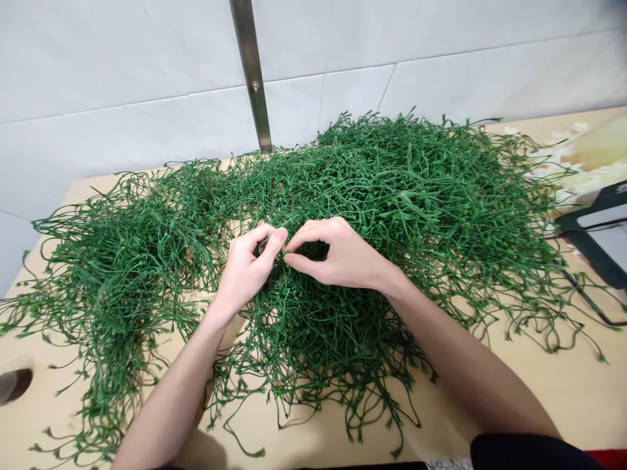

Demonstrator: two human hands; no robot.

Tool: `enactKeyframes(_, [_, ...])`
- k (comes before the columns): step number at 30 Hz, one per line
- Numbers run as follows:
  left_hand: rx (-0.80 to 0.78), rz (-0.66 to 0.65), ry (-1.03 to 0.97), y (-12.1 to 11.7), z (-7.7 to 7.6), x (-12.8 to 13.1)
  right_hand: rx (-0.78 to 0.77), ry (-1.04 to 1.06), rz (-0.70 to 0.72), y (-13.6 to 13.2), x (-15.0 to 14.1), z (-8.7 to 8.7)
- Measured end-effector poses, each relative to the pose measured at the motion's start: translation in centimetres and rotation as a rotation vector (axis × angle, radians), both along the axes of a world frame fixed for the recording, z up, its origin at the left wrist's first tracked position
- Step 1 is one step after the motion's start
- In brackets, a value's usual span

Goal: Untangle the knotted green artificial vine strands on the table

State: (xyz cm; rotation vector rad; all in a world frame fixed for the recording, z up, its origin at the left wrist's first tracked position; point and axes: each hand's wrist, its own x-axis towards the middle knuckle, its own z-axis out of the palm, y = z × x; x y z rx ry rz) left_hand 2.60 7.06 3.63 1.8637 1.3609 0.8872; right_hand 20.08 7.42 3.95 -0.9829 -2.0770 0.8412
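A large tangled heap of thin green artificial plant stems (401, 189) with small forked tips covers much of the table. Over its middle, my left hand (249, 264) and my right hand (337, 251) meet almost fingertip to fingertip. Thumb and index finger of the left are pinched together. The right makes a similar pinch, its thumb and finger forming a ring. A tiny green piece of stem shows between the two sets of fingertips. Its full length is lost against the green stems behind. More stems lie just beneath both hands.
A light wooden table (441, 398) bears the heap and stands against a white tiled wall (161, 52). An upright metal bar (252, 78) runs down the wall. At right are a dark-framed object (597, 228) and a floral printed sheet (597, 150). A brown round object (17, 385) sits at left.
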Motion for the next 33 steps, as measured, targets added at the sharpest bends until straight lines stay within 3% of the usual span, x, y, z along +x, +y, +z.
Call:
enactKeyframes(7, [-0.038, -0.049, -0.005, -0.15, 0.28, 0.02, 0.008, 0.061, 0.043, 0.2, 0.09, -0.16])
enactKeyframes(13, [0.006, -0.044, -0.031, -0.13, 0.21, -0.09, -0.159, 0.064, 0.089, 0.48, 0.67, 0.04])
enactKeyframes(33, [0.052, -0.01, -0.075, 0.06, -0.01, -0.26, -0.109, 0.197, 0.092, 0.86, 0.38, -0.54])
